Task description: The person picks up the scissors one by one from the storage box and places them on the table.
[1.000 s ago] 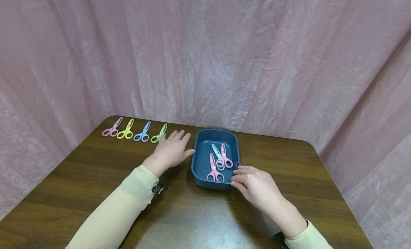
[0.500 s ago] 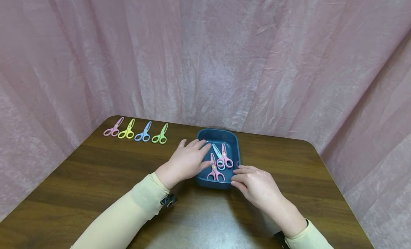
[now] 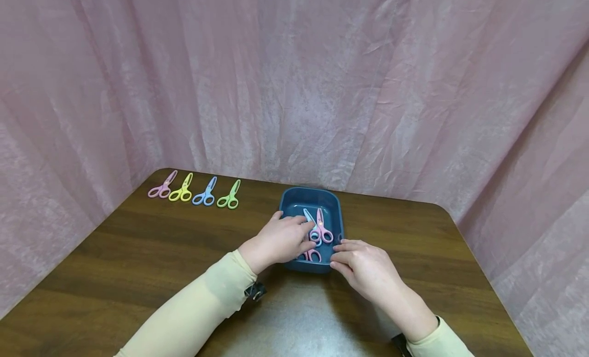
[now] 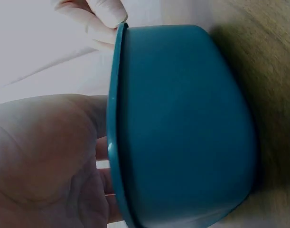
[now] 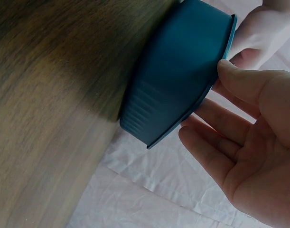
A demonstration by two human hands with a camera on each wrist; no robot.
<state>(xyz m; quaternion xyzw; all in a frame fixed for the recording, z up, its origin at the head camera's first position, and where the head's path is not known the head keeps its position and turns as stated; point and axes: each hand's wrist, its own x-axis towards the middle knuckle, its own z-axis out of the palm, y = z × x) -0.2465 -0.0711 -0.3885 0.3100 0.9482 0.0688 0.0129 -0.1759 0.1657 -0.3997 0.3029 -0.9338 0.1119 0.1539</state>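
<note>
Nearer pink scissors (image 3: pixel 310 251) partly out of sight behind left hand (image 3: pixel 283 239)

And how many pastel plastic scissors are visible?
7: pink, yellow, blue and green scissors on the brown wooden table; one light-blue pair and two pink pairs in the blue plastic bin. The left hand may hide more.

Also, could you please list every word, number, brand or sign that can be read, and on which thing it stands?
No text can be read in any view.
Bin: no readable lettering on the walls that show.
Scissors in the bin, row of scissors on the table: any marks are too small to read or hidden.
</note>
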